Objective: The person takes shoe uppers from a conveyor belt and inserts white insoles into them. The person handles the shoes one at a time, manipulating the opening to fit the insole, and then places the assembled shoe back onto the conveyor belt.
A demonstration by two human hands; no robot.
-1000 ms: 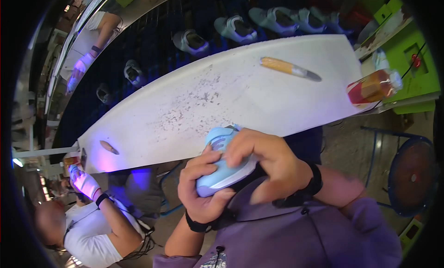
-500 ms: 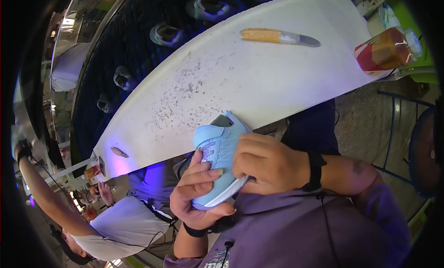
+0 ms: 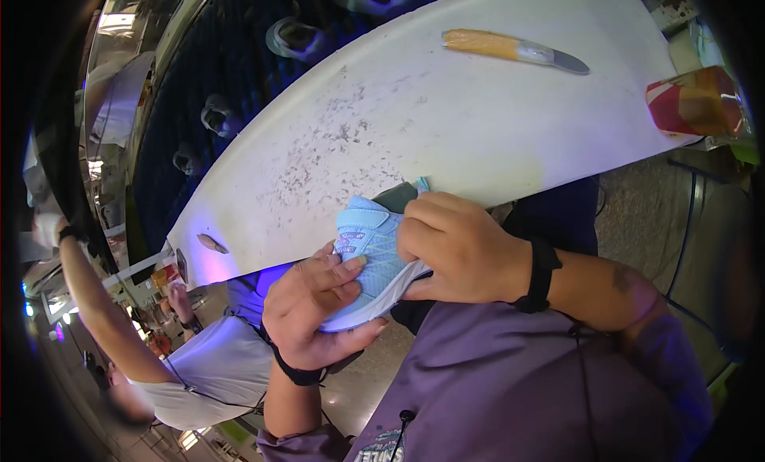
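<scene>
Blue shoe [image 3: 373, 259] at table's [image 3: 550, 135] near edge — L hand [image 3: 315, 311] fingers wrapping toe, R hand [image 3: 466, 247] fingers gripping side; prob. light, soft upper, stiffer sole — best held along sole.

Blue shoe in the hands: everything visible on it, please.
Light blue shoe, its upper looking like patterned fabric, with a band across the instep, purplish markings and a pale sole. The dark opening shows no foot. It is tilted, toe toward the lower left, heel toward the white table; whether they touch is unclear. Left hand grips the toe end, right hand the side near the heel.
</scene>
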